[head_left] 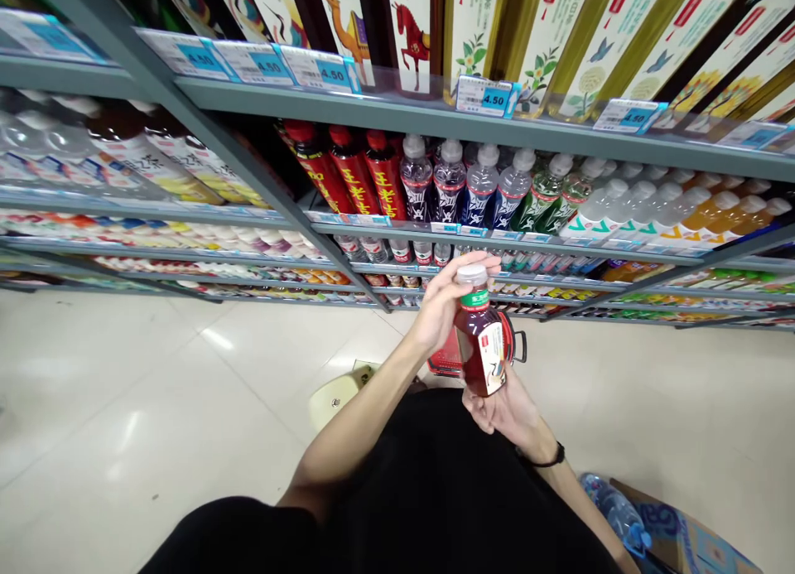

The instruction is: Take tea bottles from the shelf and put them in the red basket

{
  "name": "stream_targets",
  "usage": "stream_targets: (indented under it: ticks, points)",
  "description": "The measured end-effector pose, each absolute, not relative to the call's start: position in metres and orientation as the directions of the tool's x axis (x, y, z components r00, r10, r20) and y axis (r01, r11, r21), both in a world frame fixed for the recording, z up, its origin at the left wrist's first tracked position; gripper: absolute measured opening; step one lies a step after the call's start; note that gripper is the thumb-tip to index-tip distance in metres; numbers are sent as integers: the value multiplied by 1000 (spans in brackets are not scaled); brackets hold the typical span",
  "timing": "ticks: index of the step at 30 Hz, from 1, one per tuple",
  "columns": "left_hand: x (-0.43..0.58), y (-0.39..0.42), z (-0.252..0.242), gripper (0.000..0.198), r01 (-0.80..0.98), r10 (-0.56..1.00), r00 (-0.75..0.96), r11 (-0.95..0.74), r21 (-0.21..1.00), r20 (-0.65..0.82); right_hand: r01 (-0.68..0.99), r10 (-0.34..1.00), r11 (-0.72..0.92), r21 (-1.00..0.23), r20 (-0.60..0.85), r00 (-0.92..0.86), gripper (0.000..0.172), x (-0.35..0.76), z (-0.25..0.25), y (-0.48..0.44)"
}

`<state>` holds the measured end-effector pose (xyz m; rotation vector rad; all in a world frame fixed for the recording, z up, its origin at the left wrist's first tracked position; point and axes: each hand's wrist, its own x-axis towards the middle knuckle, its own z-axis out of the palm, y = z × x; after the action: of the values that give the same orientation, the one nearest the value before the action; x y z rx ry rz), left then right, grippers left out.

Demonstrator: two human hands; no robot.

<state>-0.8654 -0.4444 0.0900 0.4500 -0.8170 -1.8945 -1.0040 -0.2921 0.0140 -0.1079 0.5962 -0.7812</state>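
Note:
I hold a small bottle of dark red drink [481,342] with a white cap and a white label in front of the drink shelves. My left hand [444,305] is wrapped round its neck and cap from the left. My right hand [506,408], with a black band at the wrist, cups the bottle's base from below. The bottle stands nearly upright, a little above my lap.
Grey shelves [435,123] full of bottled drinks with blue price tags rise ahead. A red shopping basket [450,359] sits on the pale tiled floor behind the bottle. A yellow stool [335,396] is beside it. A cardboard box with water bottles [627,520] lies at lower right.

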Motion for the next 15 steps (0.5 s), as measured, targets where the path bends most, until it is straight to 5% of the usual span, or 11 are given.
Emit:
stream_targets:
  ticks: [5,9,12,15]
  points:
    - [-860,-454,79,42,684,-898,-441,-331,650,7,681,-799,574,-454,-494,344,68,-1008,27,-294]
    - [-851,-462,74,41,610,-876,-482,-330,720,7,686,-787,581,-438,-516,338,65,-1011,28,-296]
    - [-838,-472,69,46,249,-817,-577,-179,952,-3,733,-759,561,-383,-591,273,59,-1014,10,-302]
    - [-832,-481,52,41,-162,-697,-708,9,987,-110,790,-651,500,-354,-755,74,49,-1021,-27,-309]
